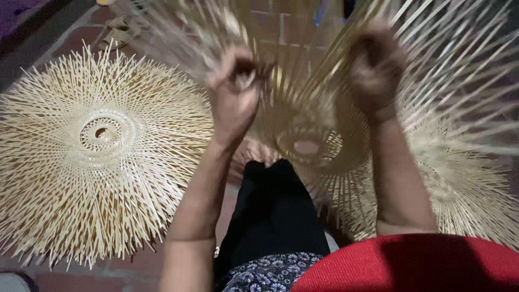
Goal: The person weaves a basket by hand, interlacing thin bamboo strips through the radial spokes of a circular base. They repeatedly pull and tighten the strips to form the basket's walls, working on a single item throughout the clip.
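A woven bamboo frame at frame centre is gripped by the left hand and right hand, both clenched on its splints. A finished piece lies at left on the floor.

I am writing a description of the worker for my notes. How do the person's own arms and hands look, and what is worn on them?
Both forearms are bare, with no sleeves in view. The left hand and the right hand wear no gloves, and no watch or bracelet shows at the wrists. Both hands are motion-blurred, so rings cannot be ruled out.
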